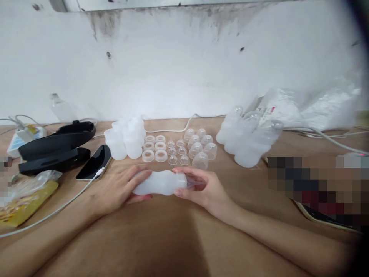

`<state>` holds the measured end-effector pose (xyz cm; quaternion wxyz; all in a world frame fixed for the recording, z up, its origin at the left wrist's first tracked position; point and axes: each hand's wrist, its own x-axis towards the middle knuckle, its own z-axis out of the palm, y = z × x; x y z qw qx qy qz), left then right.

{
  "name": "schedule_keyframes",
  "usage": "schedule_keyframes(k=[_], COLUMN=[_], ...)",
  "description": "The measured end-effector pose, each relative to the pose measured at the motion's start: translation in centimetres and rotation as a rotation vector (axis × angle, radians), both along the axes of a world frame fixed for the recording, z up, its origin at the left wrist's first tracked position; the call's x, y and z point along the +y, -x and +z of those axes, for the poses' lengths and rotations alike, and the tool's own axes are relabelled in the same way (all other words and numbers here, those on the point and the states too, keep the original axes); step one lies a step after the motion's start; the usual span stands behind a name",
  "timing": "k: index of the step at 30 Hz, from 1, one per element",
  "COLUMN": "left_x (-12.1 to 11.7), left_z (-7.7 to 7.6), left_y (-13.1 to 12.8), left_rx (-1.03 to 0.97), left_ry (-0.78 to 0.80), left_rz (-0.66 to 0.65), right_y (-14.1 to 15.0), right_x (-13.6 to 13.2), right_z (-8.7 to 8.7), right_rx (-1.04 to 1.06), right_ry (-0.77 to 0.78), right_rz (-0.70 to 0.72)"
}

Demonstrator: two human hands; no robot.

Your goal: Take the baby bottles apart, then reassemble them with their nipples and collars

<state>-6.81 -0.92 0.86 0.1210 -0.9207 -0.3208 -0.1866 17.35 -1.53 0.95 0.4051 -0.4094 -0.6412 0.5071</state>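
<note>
A frosted white baby bottle lies sideways between my hands, above the near part of the table. Its base end is wrapped by my left hand. The fingers of my right hand close round the ring at the neck, and a clear nipple points into that palm. Beyond the bottle stand two columns of screw rings, two columns of clear nipples and a group of clear dome caps.
Open bottle bodies stand back left, capped bottles back right. Plastic bags rest against the wall. At left are a charging phone, a black headset-like object, a snack bag and a clear bottle. Cables cross the table.
</note>
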Motion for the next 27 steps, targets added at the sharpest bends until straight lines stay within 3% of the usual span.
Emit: schedule_keyframes(k=[6,11,14,17,22,25,27], left_x=[-0.3,-0.1,-0.1,0.0,0.0,0.0,0.0], left_z=[-0.5,-0.3,0.1,0.4,0.1,-0.1,-0.1], left_y=[0.2,0.4,0.3,0.1,-0.1,0.0,0.0], left_rx=[-0.034,-0.051,-0.107,-0.189,-0.319,-0.384,-0.416], left_ry=[-0.084,0.049,0.12,0.163,0.191,0.25,0.288], left_rz=[-0.002,-0.004,0.006,0.066,0.167,0.237,0.262], right_y=[0.5,-1.2,-3.0,-4.3,-4.4,-4.1,-3.9], right_x=[-0.5,-0.1,1.2,2.6,3.2,2.9,2.7], right_z=[0.0,0.2,0.2,-0.2,-0.7,-0.7,-0.7], right_rx=[-0.014,-0.192,-0.318,-0.649,-1.067,-1.1,-1.008], right_ry=[-0.048,-0.361,-0.638,-0.824,-0.755,-0.707,-0.656], right_rz=[-0.023,0.024,-0.18,-0.426,-0.521,-0.474,-0.421])
